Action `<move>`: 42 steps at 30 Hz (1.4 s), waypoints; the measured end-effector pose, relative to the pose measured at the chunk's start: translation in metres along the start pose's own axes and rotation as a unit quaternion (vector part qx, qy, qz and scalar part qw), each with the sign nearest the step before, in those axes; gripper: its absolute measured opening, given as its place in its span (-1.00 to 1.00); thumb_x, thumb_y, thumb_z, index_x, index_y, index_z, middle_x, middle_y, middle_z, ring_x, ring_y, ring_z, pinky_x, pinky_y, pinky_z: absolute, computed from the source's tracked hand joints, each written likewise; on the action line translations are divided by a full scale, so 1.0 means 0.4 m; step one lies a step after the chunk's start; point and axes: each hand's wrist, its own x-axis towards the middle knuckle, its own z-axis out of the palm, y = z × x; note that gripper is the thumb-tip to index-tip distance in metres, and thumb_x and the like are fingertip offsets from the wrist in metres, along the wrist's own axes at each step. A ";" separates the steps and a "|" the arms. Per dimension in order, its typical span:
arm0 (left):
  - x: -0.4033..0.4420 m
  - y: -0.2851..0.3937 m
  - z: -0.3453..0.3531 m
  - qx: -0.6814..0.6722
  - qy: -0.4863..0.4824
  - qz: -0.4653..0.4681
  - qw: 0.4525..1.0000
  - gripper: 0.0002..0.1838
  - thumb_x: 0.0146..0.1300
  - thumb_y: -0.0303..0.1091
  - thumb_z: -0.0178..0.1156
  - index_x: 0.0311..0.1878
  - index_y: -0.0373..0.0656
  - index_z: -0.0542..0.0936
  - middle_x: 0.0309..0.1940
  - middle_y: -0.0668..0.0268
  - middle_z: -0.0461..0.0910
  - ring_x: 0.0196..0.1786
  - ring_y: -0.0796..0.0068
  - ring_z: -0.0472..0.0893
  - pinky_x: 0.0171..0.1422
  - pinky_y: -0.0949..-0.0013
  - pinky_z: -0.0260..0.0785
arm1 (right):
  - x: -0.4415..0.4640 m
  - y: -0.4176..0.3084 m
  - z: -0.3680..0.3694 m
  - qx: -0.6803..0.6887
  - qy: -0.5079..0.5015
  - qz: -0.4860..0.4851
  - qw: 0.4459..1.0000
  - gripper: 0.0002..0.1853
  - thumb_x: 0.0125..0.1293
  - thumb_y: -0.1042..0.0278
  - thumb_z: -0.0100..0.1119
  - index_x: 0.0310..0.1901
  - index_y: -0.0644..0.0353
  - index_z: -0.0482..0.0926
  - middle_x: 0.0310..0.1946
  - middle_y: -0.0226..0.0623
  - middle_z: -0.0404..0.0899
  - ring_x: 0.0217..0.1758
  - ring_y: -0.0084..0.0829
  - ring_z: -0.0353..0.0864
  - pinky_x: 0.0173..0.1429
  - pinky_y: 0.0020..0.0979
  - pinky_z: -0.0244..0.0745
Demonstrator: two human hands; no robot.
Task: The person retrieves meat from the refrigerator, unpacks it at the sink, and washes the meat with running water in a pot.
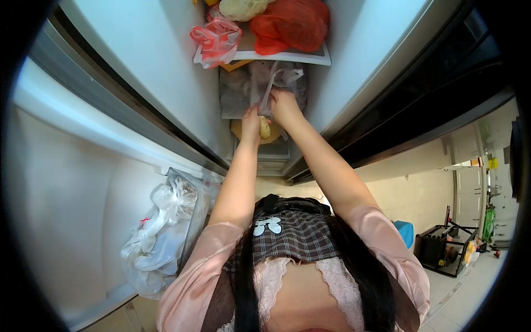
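Both my hands reach into an open fridge compartment, below a white-edged shelf. A thin clear plastic bag is bunched between them. My right hand is closed on the upper part of this bag, its fingers curled in. My left hand is lower and to the left, closed at the bag's near edge, with its fingertips partly hidden. Just beside the left hand, under the bag, shows a pale yellow item whose kind I cannot make out. A greyish drawer or bin lies behind the hands.
Above, the shelf bears a red plastic bag, a pink-and-white bag and a pale bag. At left, the open door's bin holds white plastic bags. A black rack stands at right.
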 end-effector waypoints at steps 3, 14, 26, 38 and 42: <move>0.017 -0.030 0.002 0.045 0.028 0.064 0.997 -0.69 0.28 -0.21 -0.09 -0.16 -0.28 0.46 -0.42 0.27 0.52 -0.54 0.48 0.48 -0.43 0.42 0.33 | 0.023 0.000 0.014 -0.097 -0.119 0.074 0.985 -0.76 0.00 0.36 0.13 -0.30 0.31 0.56 -0.34 0.02 0.54 -0.18 -0.06 0.53 -0.11 -0.22 0.44; -0.064 -0.026 0.034 0.133 0.041 0.217 0.966 -0.76 0.26 -0.28 -0.03 -0.47 -0.21 0.40 -0.69 0.39 0.36 -0.64 0.62 0.37 -0.55 0.50 0.22 | 0.072 0.046 0.061 -0.278 -0.231 0.025 0.932 -0.51 -0.03 0.16 0.15 -0.07 0.28 0.47 -0.04 0.01 0.45 0.04 -0.16 0.47 0.05 -0.28 0.42; -0.001 -0.147 -0.044 -0.008 0.093 0.091 0.992 -0.60 0.34 -0.05 -0.21 -0.13 -0.23 0.39 -0.34 0.23 0.48 -0.40 0.43 0.48 -0.38 0.37 0.35 | 0.053 0.067 0.181 -0.342 -0.228 0.089 0.907 -0.57 0.04 0.32 -0.04 -0.04 0.31 0.48 0.02 -0.01 0.42 0.09 -0.14 0.43 0.12 -0.30 0.35; 0.011 -0.093 0.052 -0.412 -0.083 -0.188 0.888 -0.43 0.27 0.22 -0.29 -0.05 -0.10 0.38 -0.11 0.29 0.45 -0.08 0.30 0.49 0.03 0.25 0.42 | 0.069 -0.046 0.039 -0.248 -0.245 0.163 0.923 -0.63 -0.01 0.27 0.07 -0.16 0.29 0.55 -0.12 -0.02 0.52 -0.05 -0.13 0.52 0.03 -0.27 0.41; 0.050 -0.138 0.047 -0.427 -0.090 -0.188 0.880 -0.41 0.22 0.27 -0.23 -0.10 -0.09 0.42 -0.15 0.32 0.46 -0.17 0.39 0.49 -0.14 0.35 0.43 | 0.076 -0.010 0.026 -0.189 -0.254 0.165 0.934 -0.60 -0.04 0.30 0.10 -0.12 0.28 0.51 -0.08 0.00 0.49 0.01 -0.13 0.48 0.08 -0.30 0.38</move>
